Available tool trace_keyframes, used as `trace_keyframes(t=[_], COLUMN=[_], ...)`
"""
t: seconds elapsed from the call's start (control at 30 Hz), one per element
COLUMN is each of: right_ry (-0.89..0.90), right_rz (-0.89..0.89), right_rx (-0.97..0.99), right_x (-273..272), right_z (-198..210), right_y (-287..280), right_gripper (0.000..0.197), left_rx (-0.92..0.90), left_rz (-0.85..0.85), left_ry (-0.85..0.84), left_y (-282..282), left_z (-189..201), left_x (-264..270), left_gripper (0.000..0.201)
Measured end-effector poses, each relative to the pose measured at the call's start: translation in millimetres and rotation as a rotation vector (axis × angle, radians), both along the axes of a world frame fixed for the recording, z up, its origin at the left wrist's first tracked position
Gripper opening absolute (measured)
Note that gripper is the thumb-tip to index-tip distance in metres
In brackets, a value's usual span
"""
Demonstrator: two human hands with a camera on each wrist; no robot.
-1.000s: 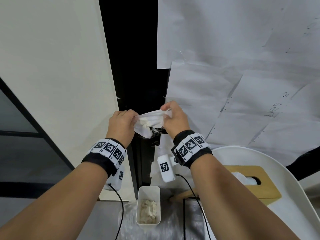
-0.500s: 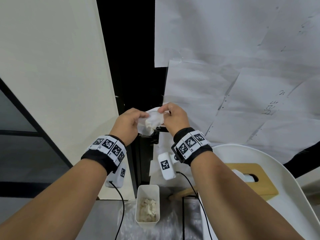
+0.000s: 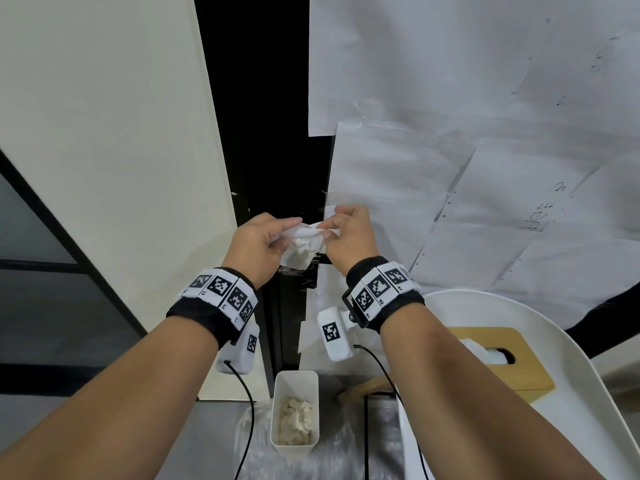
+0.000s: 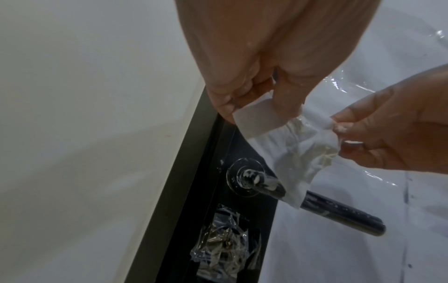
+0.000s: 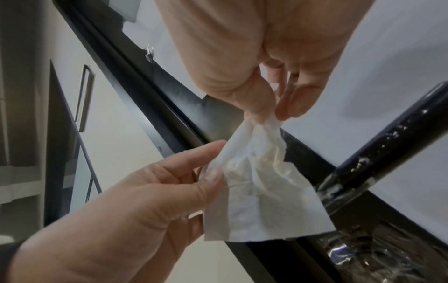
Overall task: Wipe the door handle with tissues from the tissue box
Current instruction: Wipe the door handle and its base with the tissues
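A crumpled white tissue (image 3: 302, 242) hangs between both hands in front of the door. My left hand (image 3: 258, 245) pinches its left edge, and my right hand (image 3: 348, 233) pinches its right edge. The tissue (image 4: 294, 145) shows yellowish smears in its middle and its lower corner drapes over the black door handle (image 4: 339, 212), which carries white smears near its round base. From the right wrist, the tissue (image 5: 257, 183) hangs just left of the handle (image 5: 378, 153). A wooden tissue box (image 3: 498, 358) with a tissue sticking out sits on a white chair at lower right.
A white bin (image 3: 295, 412) holding used tissues stands on the floor below the hands. The white chair (image 3: 554, 358) is close on the right. Paper sheets (image 3: 485, 133) cover the door, and crumpled clear tape (image 4: 223, 249) covers the lock below the handle.
The hands rose slightly and came closer together, then spread the tissue a little again. The tissue stays held by both hands above the handle.
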State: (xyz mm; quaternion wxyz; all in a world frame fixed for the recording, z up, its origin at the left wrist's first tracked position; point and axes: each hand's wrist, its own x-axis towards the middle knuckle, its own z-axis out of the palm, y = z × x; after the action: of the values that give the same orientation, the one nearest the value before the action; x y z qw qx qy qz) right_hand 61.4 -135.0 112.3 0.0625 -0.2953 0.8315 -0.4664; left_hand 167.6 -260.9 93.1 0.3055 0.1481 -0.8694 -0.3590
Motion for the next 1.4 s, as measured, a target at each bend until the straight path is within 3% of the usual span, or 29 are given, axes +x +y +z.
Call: trace_keyframes(t=[0.13,0.27,0.43,0.53,0.7,0.83,0.93,1.07,1.23,1.4], right_ry=[-0.010,-0.060,-0.038,-0.024,-0.134,-0.152,-0.100,-0.042,-0.040,-0.011], right_rz=[-0.020,-0.045,0.021,0.108,0.228,0.146,0.103,0.242,0.132,0.033], right_rx=[0.007,-0.075,-0.239,-0.316,-0.197,-0.160,-0.160,-0.064,-0.034,0.010], right_x=[-4,-3,4,10,12,5,1,4,2,-2], right_z=[4,5,13,17,14,5,3,0,-7,-10], right_y=[2,6,10,12,13,13,13,14,14,17], right_gripper=[0.017,0.037,0.044,0.042,0.036,0.043,0.045,0.043,0.026,0.026], left_rx=[0.037,0.044,0.063,0.070,0.138,0.177,0.189,0.268,0.334,0.374], left_rz=[-0.002,0.002,0.090,0.163,0.242,0.275,0.211,0.078,0.055,0.058], left_ry=[-0.044,-0.063,-0.165,-0.182,-0.090,-0.080,-0.065,-0.020,-0.025,-0.018], left_y=[3,5,4,4,3,3,5,12,7,15], left_z=[8,9,9,10,11,16,18,19,12,12], left_x=[2,4,2,1,1,1,1,2,6,5], left_gripper=[0.034,0.025,0.046,0.042,0.033,0.038,0.038,0.035,0.029,0.029])
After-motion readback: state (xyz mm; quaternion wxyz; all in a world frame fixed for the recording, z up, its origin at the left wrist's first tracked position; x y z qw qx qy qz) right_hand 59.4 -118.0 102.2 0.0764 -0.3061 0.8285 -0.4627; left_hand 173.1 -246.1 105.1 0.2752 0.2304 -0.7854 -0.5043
